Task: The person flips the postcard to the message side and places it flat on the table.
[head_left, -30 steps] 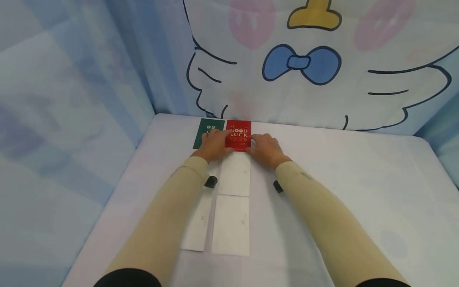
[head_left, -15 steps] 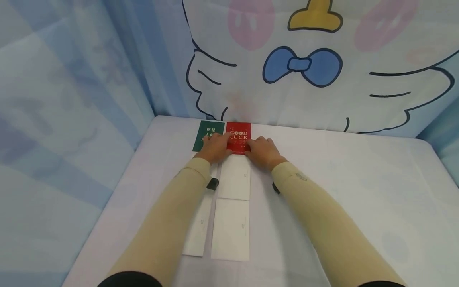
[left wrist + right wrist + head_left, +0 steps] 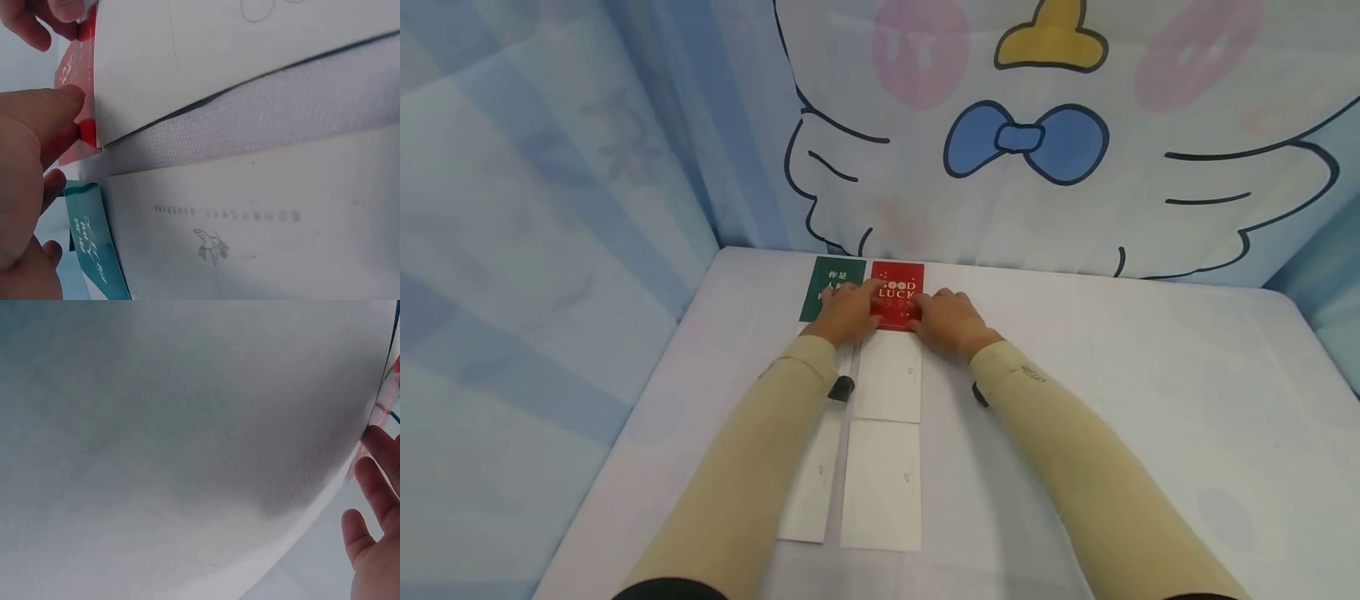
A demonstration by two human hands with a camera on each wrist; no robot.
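A red card printed "GOOD LUCK" lies at the back of the table, just beyond a column of white cards. My left hand holds its left side, thumb and forefinger on the edge; its other fingers lie over a green card with white characters. From the opposite side my right hand grips the red card's right edge with thumb and fingertips. In the left wrist view the left thumb rests on the red card. The right wrist view shows several right-hand fingers loosely bent; most of the red card is outside that view.
White cards lie in two columns toward the front, the left column partly under my left forearm. A narrow gap of white tablecloth runs between the columns. A curtain with a blue bow hangs behind the table's back edge.
My right fingers have come inward onto the red card's right edge. My left hand stays at its left side with little movement, and the view has shifted slightly.
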